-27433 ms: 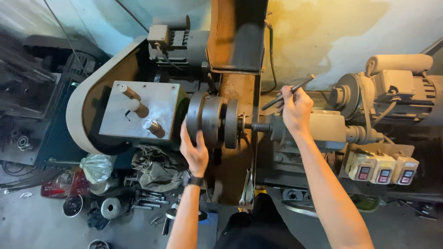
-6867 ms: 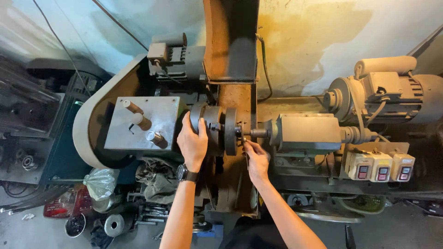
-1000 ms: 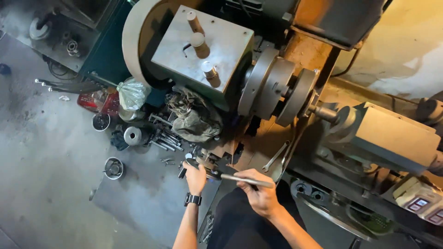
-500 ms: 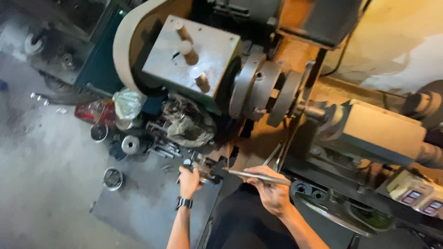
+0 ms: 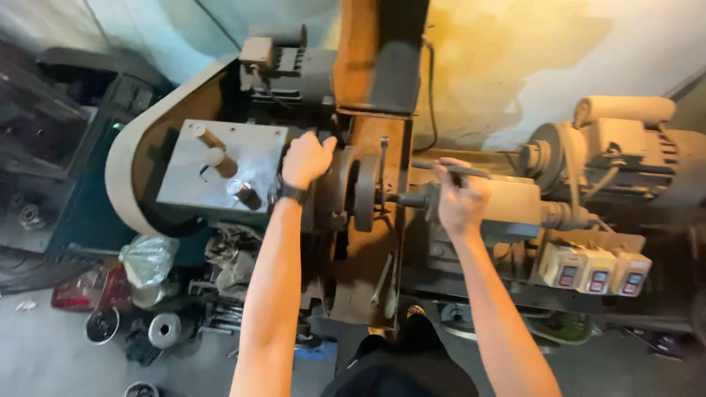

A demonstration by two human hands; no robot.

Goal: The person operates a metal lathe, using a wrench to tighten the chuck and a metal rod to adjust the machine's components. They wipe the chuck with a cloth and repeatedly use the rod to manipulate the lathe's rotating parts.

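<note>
Both hands rose from below: left hand (image 5: 307, 158) grips the chuck (image 5: 346, 187), right hand (image 5: 461, 202) clasps a rod (image 5: 452, 169).

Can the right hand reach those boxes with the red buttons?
Probably yes. The right hand holds a thin rod above the machine, and the switch boxes sit just beside that forearm with nothing between them.
</note>
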